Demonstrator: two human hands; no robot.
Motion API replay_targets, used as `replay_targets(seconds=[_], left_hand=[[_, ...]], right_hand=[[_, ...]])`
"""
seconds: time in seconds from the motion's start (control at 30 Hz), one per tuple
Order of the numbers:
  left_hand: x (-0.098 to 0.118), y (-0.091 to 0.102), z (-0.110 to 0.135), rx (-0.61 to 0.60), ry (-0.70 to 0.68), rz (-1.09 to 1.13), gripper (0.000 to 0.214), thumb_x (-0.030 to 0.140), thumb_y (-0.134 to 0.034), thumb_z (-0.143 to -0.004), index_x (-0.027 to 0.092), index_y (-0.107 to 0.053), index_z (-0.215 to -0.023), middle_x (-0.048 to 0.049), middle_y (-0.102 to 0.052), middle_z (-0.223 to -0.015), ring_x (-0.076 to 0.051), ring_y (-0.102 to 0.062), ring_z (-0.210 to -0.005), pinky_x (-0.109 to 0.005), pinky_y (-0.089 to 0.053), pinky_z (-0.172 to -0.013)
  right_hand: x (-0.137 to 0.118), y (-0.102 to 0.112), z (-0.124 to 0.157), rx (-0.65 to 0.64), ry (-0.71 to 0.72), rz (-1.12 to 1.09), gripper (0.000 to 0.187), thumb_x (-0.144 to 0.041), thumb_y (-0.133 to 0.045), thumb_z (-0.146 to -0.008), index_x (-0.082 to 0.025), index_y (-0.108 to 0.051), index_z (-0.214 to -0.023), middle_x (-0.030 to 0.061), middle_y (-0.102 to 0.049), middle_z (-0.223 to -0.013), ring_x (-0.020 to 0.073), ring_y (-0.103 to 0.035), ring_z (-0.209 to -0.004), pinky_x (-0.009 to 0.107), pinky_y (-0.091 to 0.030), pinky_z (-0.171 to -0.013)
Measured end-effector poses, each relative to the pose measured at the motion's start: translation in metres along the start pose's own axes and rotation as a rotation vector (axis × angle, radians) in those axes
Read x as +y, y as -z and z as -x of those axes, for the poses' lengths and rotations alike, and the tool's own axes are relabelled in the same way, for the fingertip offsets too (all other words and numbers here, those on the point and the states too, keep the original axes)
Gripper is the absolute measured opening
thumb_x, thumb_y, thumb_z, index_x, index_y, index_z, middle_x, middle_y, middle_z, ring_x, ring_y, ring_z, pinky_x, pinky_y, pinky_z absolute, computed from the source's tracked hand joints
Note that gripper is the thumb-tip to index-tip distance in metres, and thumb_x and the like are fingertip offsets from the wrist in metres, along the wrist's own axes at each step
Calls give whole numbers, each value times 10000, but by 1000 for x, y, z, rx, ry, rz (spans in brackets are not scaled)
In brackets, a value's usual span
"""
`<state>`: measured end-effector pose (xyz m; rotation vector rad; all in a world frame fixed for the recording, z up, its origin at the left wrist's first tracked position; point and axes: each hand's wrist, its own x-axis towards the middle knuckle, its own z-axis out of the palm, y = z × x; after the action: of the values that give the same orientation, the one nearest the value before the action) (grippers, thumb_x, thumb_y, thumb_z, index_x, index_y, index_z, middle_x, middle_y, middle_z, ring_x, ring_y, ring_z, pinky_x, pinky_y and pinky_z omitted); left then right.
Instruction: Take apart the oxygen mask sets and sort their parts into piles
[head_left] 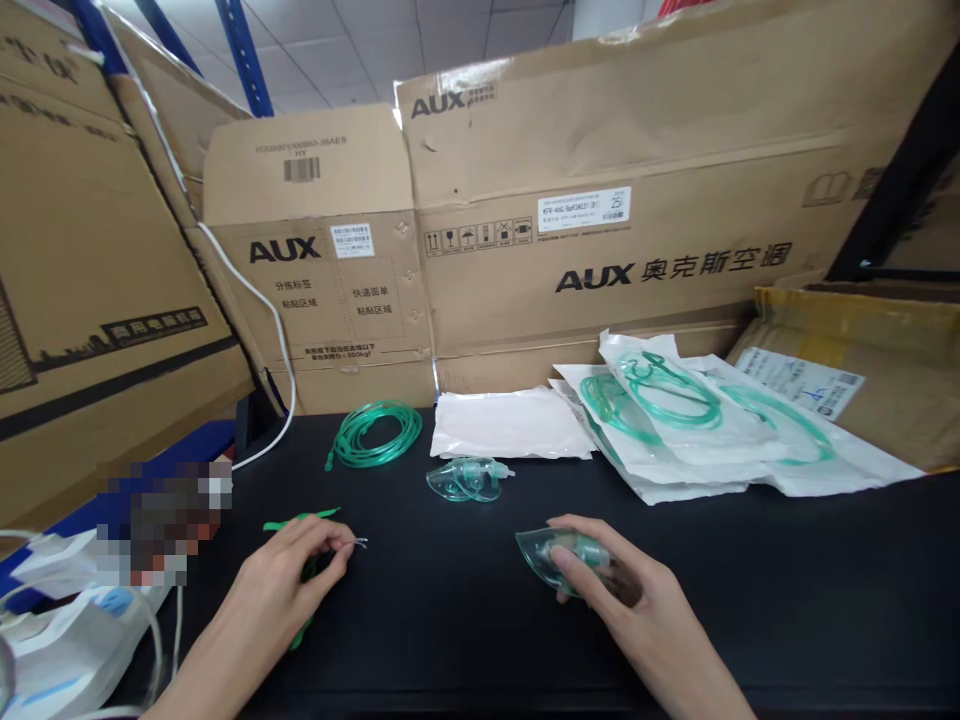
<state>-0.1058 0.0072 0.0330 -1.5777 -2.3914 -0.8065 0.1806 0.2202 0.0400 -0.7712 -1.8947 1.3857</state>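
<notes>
My right hand (pixel 611 570) is wrapped around a clear green oxygen mask (pixel 536 550), its wide rim facing left. At the left, my left hand (pixel 311 560) has thumb and forefinger pinched on a small thin metal strip (pixel 361 543), possibly a nose clip. A green elastic strap (pixel 322 514) lies under that hand, partly hidden by it. Farther back, between the hands, clear masks (pixel 465 480) rest on the black table. Behind my left hand sits a coil of green tubing (pixel 377 435).
White packages with green tubing (pixel 675 420) lie stacked at the back right, beside a flat white package (pixel 510 425). Cardboard boxes (pixel 510 310) wall off the back of the black table (pixel 442 620). A power strip with plugs and white cables (pixel 82 640) stands at the left.
</notes>
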Motion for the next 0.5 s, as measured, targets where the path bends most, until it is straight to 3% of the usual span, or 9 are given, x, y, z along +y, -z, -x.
replay_targets(seconds=[0.07, 0.23, 0.37, 0.5], left_hand=[[11, 2, -3, -38, 26, -37, 196, 337, -539, -901, 239, -700, -848, -24, -732, -884, -206, -678, -794, -299, -505, -771], [47, -4, -16, -272, 57, -104, 191, 183, -488, -838, 227, -674, -823, -8, -679, -799, -164, -632, -666, -253, -432, -628], [53, -5, -15, -323, 113, -143, 193, 180, -493, -826, 229, -665, -899, 1, -670, -809, -150, -611, -608, -245, -397, -597], [51, -2, -10, -332, 159, -160, 173, 307, -522, -882, 240, -679, -912, -9, -678, -852, -160, -623, -614, -250, -401, -594]], right_hand=[[0, 0, 0, 2, 7, -1, 372, -538, -714, -840, -219, -733, -1031, 15, -743, -756, 188, -714, -627, 237, -569, -636], [5, 2, 2, -9, -2, 38, 395, -543, -687, -867, -218, -727, -1087, 24, -763, -820, 203, -732, -678, 251, -584, -677], [9, 2, 3, -44, 79, 140, 356, -500, -686, -889, -263, -726, -1152, 38, -776, -1070, 232, -746, -926, 259, -580, -805], [13, -1, 2, -81, 224, 249, 277, -399, -662, -940, -321, -718, -1200, 24, -732, -1226, 230, -682, -1138, 295, -522, -989]])
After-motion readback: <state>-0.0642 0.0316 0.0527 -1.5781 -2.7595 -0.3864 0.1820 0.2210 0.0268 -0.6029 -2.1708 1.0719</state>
